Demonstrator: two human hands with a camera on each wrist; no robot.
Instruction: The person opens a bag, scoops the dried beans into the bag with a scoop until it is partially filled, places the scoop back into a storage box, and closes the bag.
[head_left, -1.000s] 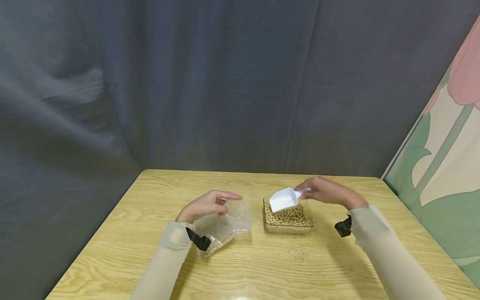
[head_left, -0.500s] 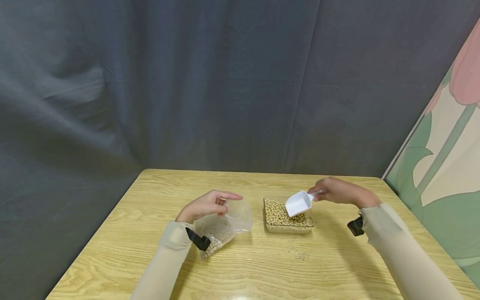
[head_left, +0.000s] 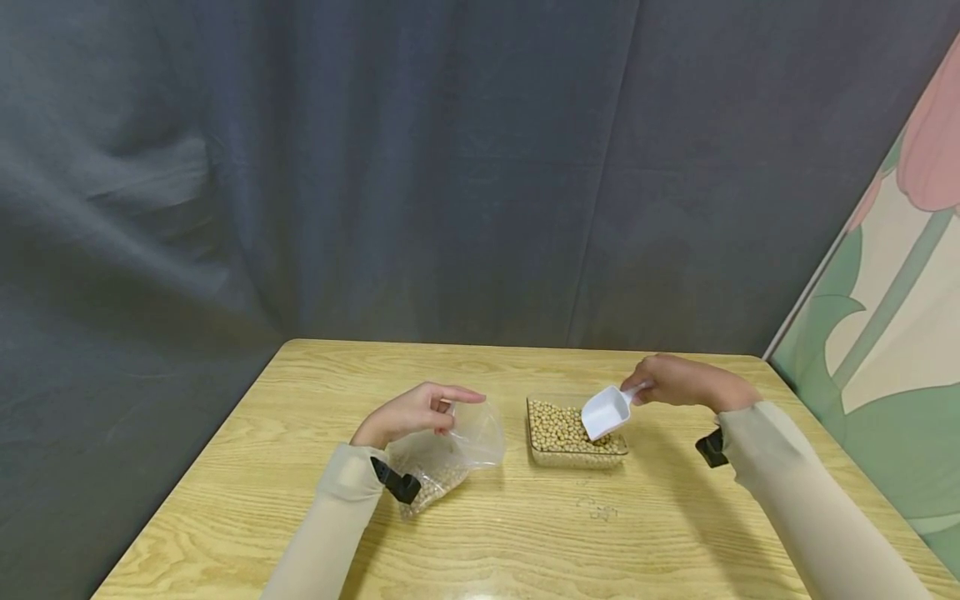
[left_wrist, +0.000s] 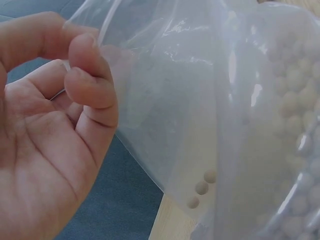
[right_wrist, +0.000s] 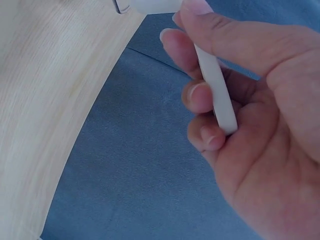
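Observation:
My right hand [head_left: 671, 382] grips the handle [right_wrist: 216, 90] of a white plastic scoop [head_left: 606, 412], thumb on top and fingers curled round it. The scoop's front edge dips at the soybeans [head_left: 558, 427] in a clear rectangular container [head_left: 577, 459]. To the left, my left hand [head_left: 416, 412] pinches the upper edge of a clear plastic bag [head_left: 480, 437], its index finger stretched along the mouth. Beans [left_wrist: 295, 95] lie in the bottom of the bag, and a few cling higher up inside [left_wrist: 201, 188].
Both things rest on a light wood-grain table [head_left: 510, 533]. A dark curtain [head_left: 450, 167] hangs behind its far edge. On the right stands a wall panel painted with flowers [head_left: 885, 333]. Small faint marks [head_left: 597, 508] show on the table in front of the container.
My right hand has moved the scoop to the right across the container, and its front edge has lowered toward the beans. The left hand and the bag stay nearly still.

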